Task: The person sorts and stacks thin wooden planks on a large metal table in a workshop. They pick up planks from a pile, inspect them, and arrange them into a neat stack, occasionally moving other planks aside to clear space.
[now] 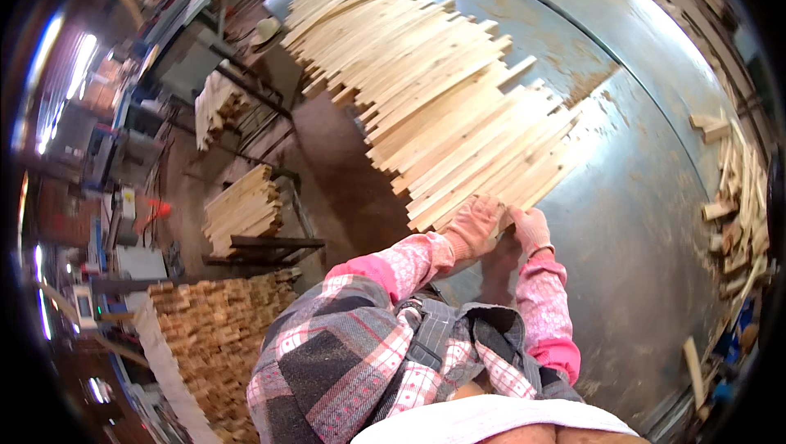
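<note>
A wide row of pale wooden slats (434, 84) lies side by side on a grey metal table (639, 198), running from the far left toward me. My left hand (475, 227), in a pinkish work glove, rests on the near ends of the closest slats. My right hand (530, 229), also gloved, presses against the same slat ends just to the right. Both sleeves are pink patterned fabric. Whether the fingers wrap around a slat is hidden.
Short wood offcuts (737, 215) are heaped along the table's right edge. To the left, below the table, stand stacks of cut slats (241, 211) on a rack, another bundle (214, 104) farther back, and a large pallet of wood blocks (213, 338).
</note>
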The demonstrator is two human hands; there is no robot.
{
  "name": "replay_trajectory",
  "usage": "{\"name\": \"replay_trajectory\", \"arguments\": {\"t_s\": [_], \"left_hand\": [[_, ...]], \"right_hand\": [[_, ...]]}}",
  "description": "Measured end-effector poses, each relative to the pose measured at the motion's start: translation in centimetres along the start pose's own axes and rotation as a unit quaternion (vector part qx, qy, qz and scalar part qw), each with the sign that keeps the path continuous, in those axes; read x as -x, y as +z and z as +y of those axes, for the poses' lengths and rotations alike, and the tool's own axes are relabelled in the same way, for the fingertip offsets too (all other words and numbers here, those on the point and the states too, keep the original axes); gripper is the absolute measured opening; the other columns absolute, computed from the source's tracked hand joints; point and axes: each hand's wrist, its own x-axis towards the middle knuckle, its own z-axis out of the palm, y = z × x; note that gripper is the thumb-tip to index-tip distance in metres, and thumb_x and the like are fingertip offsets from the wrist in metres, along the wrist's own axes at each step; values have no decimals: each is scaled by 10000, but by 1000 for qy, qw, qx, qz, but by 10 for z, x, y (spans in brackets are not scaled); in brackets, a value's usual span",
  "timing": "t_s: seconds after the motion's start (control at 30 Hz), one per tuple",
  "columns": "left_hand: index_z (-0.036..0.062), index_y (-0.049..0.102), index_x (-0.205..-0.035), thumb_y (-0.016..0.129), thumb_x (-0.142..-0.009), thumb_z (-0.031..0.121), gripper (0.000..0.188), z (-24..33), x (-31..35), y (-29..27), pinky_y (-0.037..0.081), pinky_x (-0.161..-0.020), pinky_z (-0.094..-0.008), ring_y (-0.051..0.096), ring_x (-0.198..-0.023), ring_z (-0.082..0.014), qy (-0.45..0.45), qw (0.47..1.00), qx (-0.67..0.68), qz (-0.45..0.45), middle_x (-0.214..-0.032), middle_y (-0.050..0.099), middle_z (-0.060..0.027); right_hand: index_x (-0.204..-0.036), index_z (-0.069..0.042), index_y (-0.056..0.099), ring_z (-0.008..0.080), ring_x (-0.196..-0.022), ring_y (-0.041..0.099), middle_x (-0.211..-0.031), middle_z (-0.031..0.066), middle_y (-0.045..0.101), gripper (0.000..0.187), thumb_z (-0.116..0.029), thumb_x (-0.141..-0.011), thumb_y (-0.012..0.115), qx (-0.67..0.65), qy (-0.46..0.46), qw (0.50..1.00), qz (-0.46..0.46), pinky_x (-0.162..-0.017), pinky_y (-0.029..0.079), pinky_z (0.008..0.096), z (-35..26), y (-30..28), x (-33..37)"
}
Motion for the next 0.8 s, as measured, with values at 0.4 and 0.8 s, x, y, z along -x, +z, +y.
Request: {"name": "replay_trajectory", "arguments": {"t_s": [0.4,0.8], "left_hand": [[-20,557,-1369,806,-783,259,696,46,-43,28,413,-1132,-479,512,-1324,-425,24,997,65,19,-1407,552,-278],[-25,478,-1449,659,-907,289,652,291,-152,206,315,-1188,-520,411,-1405,-427,190,977,-20,-89,-1497,475,-228]], "right_hand": [[-983,-44,671,282,-664,625,-805,89,663,275,-316,-937,663,-156,32,944,290,-585,495,424,190,-99,97],[-835,-24,622,214,-588,556,-726,90,612,209,-216,-867,698,-469,200,685,520,-571,427,402,492,-459,260]]}}
